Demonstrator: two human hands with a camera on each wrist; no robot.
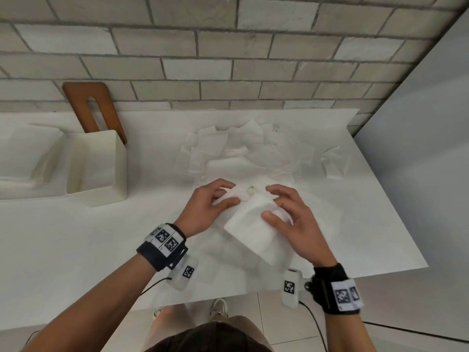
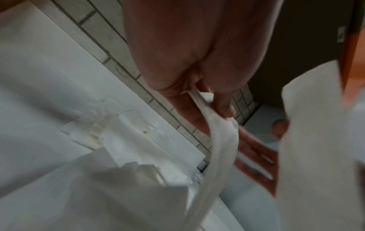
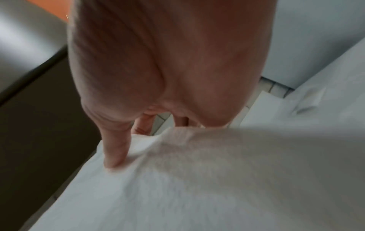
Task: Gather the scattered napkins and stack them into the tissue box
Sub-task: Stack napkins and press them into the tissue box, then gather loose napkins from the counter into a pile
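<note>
Both hands hold white napkins above the white counter (image 1: pixel 76 245). My left hand (image 1: pixel 215 203) pinches a thin folded napkin (image 2: pixel 221 136) between thumb and fingers. My right hand (image 1: pixel 284 212) grips a thicker stack of napkins (image 1: pixel 251 224), thumb (image 3: pixel 116 150) on top and fingers under it. Several more loose napkins (image 1: pixel 243 146) lie scattered behind the hands. The cream tissue box (image 1: pixel 101 168) stands open-topped at the left.
A brown wooden lid (image 1: pixel 94 110) with a slot leans on the brick wall behind the box. A white tray-like container (image 1: pixel 28 158) sits left of the box. The counter's front edge (image 1: pixel 330 278) and right edge are close to my right wrist.
</note>
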